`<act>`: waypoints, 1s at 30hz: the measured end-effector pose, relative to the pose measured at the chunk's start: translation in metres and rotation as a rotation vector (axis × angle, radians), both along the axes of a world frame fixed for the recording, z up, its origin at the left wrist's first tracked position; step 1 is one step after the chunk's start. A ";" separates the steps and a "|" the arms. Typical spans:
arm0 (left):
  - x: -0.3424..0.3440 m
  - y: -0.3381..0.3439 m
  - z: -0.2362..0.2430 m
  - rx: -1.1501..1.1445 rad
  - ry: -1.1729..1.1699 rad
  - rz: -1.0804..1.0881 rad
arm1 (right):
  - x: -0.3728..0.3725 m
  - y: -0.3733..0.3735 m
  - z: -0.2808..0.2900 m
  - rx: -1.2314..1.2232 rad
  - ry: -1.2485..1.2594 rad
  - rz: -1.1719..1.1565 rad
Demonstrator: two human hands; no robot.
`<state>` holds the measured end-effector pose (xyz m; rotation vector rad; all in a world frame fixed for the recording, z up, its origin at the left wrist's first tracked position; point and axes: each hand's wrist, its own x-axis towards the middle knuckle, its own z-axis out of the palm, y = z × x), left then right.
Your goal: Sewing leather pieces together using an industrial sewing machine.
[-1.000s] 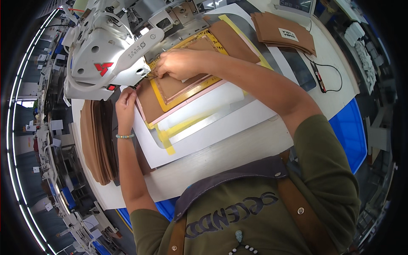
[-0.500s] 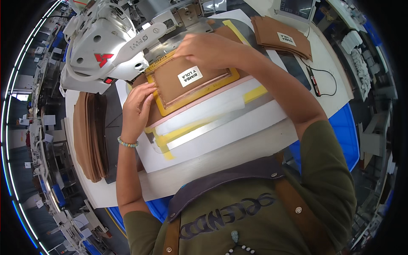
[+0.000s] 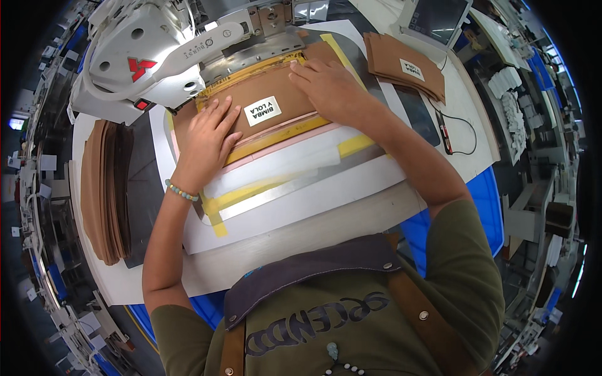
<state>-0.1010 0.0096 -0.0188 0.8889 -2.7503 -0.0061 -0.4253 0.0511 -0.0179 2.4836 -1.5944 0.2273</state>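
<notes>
A flat brown panel (image 3: 276, 88) with a white label (image 3: 261, 111) on it lies within a yellow frame (image 3: 269, 146). The frame is on a work plate under a white sewing machine head (image 3: 144, 69). My left hand (image 3: 210, 135) rests on the left end of the panel and frame, fingers spread and pointing away from me. At the right end my right hand (image 3: 335, 91) lies with its fingers stretched over the panel's edge. Neither hand grips anything. Parts of the frame are hidden beneath both hands.
A stack of brown panels (image 3: 103, 188) stands at the left edge of the table. More labelled brown panels (image 3: 401, 59) are piled at the far right, near a screen (image 3: 439, 19). A slim red and black corded tool (image 3: 444, 131) lies right. Below sits a blue bin (image 3: 470, 207).
My right hand has come down from the panel's far edge to its right end, its fingers opening out. My left hand has slid from the frame's left side onto the panel. The view has shifted slightly.
</notes>
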 end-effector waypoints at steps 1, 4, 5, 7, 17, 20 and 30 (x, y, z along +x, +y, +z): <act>0.000 0.000 -0.001 -0.009 0.021 -0.012 | 0.001 0.000 0.001 0.001 0.038 -0.016; 0.002 0.001 0.000 -0.019 0.028 -0.008 | 0.004 -0.004 0.001 0.008 0.035 -0.006; 0.002 0.001 0.000 -0.019 0.015 0.003 | 0.004 -0.005 0.001 0.009 0.035 0.002; 0.003 0.002 0.001 -0.023 0.007 0.012 | 0.004 -0.005 0.000 -0.021 -0.025 0.039; 0.002 0.001 0.000 -0.013 0.009 0.041 | -0.002 -0.012 -0.007 -0.193 -0.074 0.173; 0.008 0.001 -0.001 -0.029 0.019 0.040 | 0.004 -0.013 -0.004 -0.161 -0.027 0.144; 0.013 0.003 0.000 -0.048 0.039 0.070 | 0.016 -0.012 0.007 -0.014 0.031 0.087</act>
